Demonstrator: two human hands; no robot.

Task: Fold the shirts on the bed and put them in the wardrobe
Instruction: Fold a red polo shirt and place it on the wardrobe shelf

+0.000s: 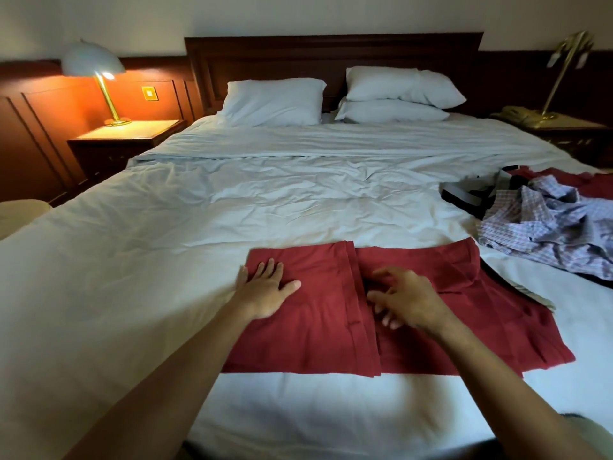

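Note:
A dark red shirt [318, 333] lies flat on the white bed [232, 200] near its front edge, with one side folded over toward the middle. My left hand [265, 287] presses flat on the shirt's far left corner, fingers straight. My right hand [401, 297] hovers over the shirt's middle fold with fingers spread and slightly bent, blurred; it holds nothing that I can see. A crumpled checked shirt [544, 227] lies in a heap at the bed's right side, with more red cloth [583, 180] behind it.
A black item [461, 195] lies beside the checked shirt. Three white pillows [275, 101] rest against the dark headboard. A lit lamp [96, 68] stands on the left nightstand [129, 134]; a brass lamp [564, 71] and a telephone stand on the right one.

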